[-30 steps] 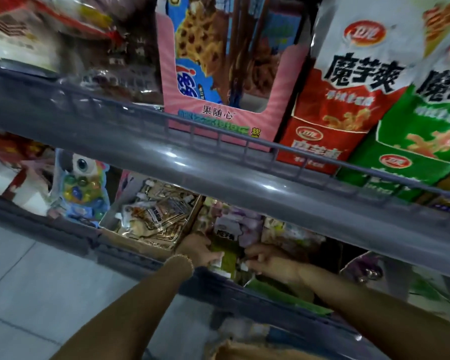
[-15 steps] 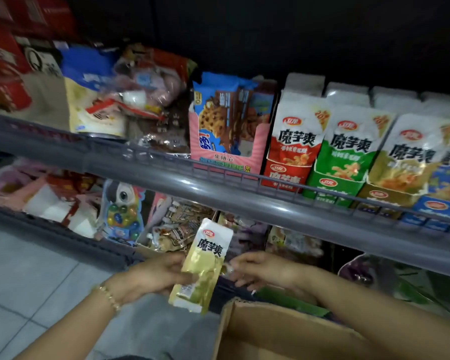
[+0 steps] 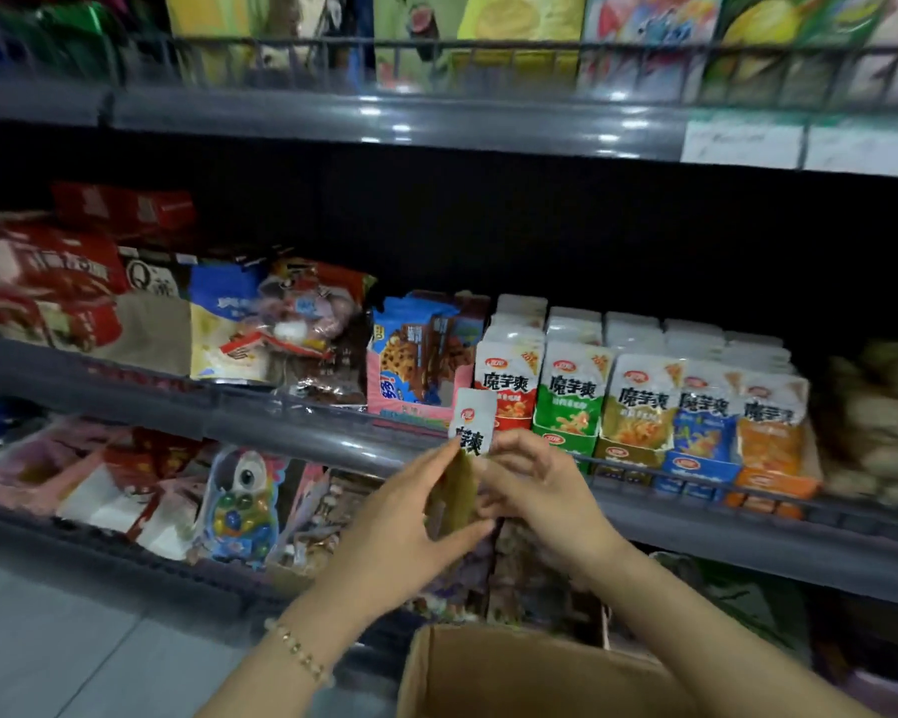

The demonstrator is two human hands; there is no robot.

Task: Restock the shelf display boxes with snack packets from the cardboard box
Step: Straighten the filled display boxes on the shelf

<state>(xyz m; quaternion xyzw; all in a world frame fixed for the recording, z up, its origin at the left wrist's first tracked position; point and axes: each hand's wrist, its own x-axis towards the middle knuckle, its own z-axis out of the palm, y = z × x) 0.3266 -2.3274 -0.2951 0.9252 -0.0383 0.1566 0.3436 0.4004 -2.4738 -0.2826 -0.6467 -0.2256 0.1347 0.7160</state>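
Note:
I hold a white and olive-yellow snack packet (image 3: 465, 458) upright in front of the middle shelf. My left hand (image 3: 410, 531) grips its lower part between thumb and fingers. My right hand (image 3: 535, 489) pinches its right edge. Behind it on the shelf stands a row of display boxes (image 3: 638, 406) filled with red, green, yellow, blue and orange packets of the same kind. The open cardboard box (image 3: 488, 671) sits below my forearms at the bottom edge; its inside is hidden.
A pink box of cookie packets (image 3: 416, 365) stands left of the row. The grey shelf rail (image 3: 281, 422) runs across in front of the goods. Bags and toys fill the lower shelf (image 3: 239, 500). An upper shelf (image 3: 384, 116) hangs overhead. Grey floor tiles (image 3: 73, 640) lie at left.
Both hands came out of the lower shelf with a packet and raised it up and right, to the height of the display boxes. My view lifted too.

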